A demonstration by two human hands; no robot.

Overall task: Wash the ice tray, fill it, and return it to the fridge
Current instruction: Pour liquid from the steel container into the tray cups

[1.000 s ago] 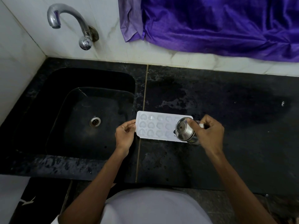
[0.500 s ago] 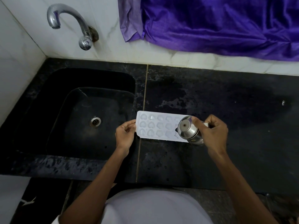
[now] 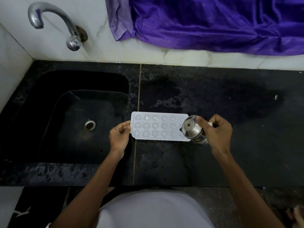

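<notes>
Barely anything's moved since a second ago, just the steel cup (image 3: 193, 129) nudged right along the tray's end.

Right hand (image 3: 215, 131) is wrapped around it, tipped over the white ice tray (image 3: 158, 126), which lies flat on the black counter (image 3: 213, 162) beside the sink (image 3: 74, 122). Left hand (image 3: 119, 137) pinches the tray's left edge.

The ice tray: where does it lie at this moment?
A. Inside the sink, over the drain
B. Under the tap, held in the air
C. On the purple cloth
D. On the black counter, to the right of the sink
D: the white ice tray lies flat on the black counter, just right of the sink; the left hand holds its left end, and the right hand tilts a steel jug over its right end.
</notes>
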